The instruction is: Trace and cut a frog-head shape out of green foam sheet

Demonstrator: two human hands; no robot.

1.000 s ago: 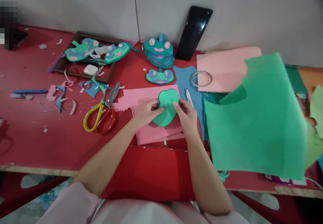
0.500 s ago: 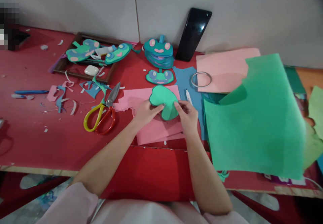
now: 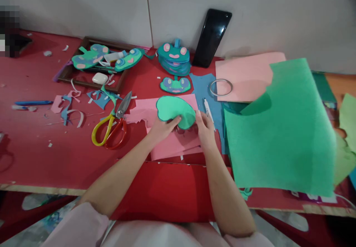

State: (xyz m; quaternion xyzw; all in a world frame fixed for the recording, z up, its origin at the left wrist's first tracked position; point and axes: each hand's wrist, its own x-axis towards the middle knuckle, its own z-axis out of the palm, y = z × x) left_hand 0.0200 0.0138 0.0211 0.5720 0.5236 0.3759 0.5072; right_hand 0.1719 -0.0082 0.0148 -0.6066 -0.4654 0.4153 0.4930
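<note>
A bean-shaped green felt cutout [image 3: 172,108] with a darker edge is held flat above pink sheets [image 3: 175,147]. My left hand [image 3: 163,128] grips its lower edge, thumb on top and fingers hidden beneath. At the cutout's right end, my right hand [image 3: 205,129] pinches the edge between thumb and fingers. A white marker [image 3: 208,109] lies just beyond my right hand on blue felt [image 3: 201,87]. Behind the cutout sits a green frog-face piece [image 3: 175,85], with a stack of similar faces [image 3: 174,59] farther back.
Scissors [image 3: 120,114] with yellow and red handles lie partly open at left, near felt scraps [image 3: 65,108]. A brown frame [image 3: 63,74] holds more faces. A phone [image 3: 213,37] leans on the wall. A large green sheet [image 3: 286,135] and a metal ring [image 3: 221,87] lie right.
The green cutout has turned and now lies more sideways, its rounded left end shifted left. My right hand stays at its right end, slightly lower left.
</note>
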